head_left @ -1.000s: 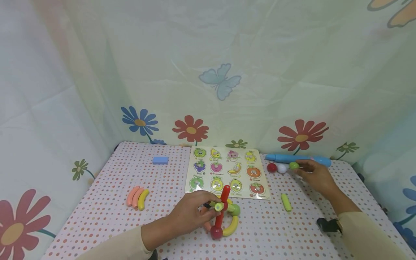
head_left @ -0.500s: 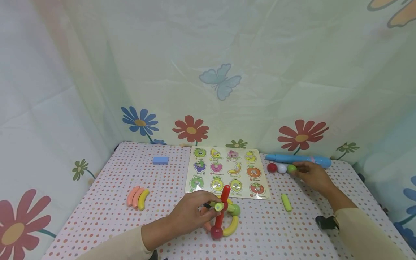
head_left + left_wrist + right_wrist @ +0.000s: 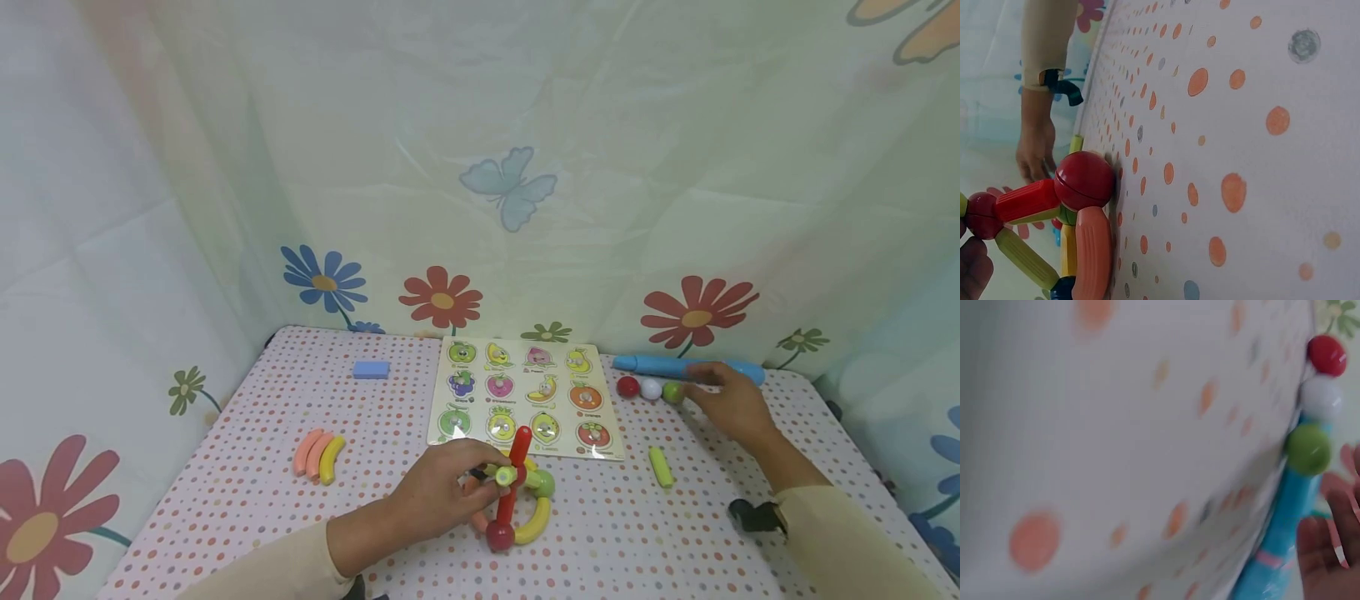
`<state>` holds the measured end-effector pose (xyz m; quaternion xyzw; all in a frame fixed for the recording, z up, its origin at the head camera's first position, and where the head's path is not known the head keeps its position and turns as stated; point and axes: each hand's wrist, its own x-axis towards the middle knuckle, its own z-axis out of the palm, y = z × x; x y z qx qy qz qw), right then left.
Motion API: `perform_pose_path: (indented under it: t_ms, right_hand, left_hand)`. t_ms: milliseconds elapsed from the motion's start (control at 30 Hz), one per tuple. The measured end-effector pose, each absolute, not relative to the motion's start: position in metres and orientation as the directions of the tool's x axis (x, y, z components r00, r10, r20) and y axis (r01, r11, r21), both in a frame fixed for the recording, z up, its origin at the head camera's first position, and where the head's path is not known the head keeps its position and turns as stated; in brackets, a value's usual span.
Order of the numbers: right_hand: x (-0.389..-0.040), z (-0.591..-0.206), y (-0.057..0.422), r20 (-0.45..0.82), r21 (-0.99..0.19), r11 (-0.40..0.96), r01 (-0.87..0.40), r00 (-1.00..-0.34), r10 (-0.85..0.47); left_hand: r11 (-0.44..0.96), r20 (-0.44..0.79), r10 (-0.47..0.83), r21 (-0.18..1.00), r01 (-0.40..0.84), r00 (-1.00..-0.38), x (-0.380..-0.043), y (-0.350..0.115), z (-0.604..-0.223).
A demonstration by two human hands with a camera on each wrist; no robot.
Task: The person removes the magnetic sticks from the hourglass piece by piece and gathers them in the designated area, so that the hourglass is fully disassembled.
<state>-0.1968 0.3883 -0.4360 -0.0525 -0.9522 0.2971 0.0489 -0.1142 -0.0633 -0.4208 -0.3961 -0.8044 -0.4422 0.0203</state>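
Note:
My left hand (image 3: 446, 487) pinches a light green stick of a magnetic ball-and-stick model (image 3: 504, 504). The model has red, green, yellow and pink sticks joined by red and green balls, and a dark blue ball (image 3: 1063, 289) shows in the left wrist view. At the back right, a green ball (image 3: 672, 392) ends a row beside a white ball (image 3: 651, 388) and a red ball (image 3: 627, 387). Close to the green ball is my right hand (image 3: 735, 406); the right wrist view shows its fingers (image 3: 1316, 544) spread and apart from the ball.
Behind the balls lies a long blue tube (image 3: 652, 365). A fruit puzzle board (image 3: 517, 450) lies behind the model. A loose green stick (image 3: 661, 467) rests at right; curved pink and yellow sticks (image 3: 327, 460) and a blue block (image 3: 371, 370) are at left.
My right hand has brought the green ball left to the white ball, let go of it and drawn slightly back. The left hand and the model have stayed in place.

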Motion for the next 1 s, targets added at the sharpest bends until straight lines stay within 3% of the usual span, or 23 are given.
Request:
perform_pose_path:
  t_ms: [233, 400, 633, 1000]
  right_hand:
    - [-0.175, -0.409, 0.336, 0.226, -0.651, 0.754, -0.085, -0.97, 0.087]
    - [-0.154, -0.397, 0.282, 0.27, -0.65, 0.725, -0.227, -0.961, -0.059]
    - [-0.127, -0.4, 0.224, 0.389, -0.695, 0.53, -0.485, -0.874, -0.291]
    - [-0.105, -0.414, 0.183, 0.359, -0.737, 0.418, -0.532, -0.831, -0.426]
  left_hand:
    - [0.29, 0.386, 0.618, 0.698, 0.655, -0.685, -0.115, -0.064, -0.422]
    - [0.281, 0.426, 0.617, 0.666, 0.692, -0.661, -0.116, -0.064, -0.423]
    - [0.274, 0.433, 0.618, 0.663, 0.696, -0.656, -0.116, -0.064, -0.424]
    - [0.246, 0.472, 0.605, 0.656, 0.714, -0.642, -0.115, -0.062, -0.425]
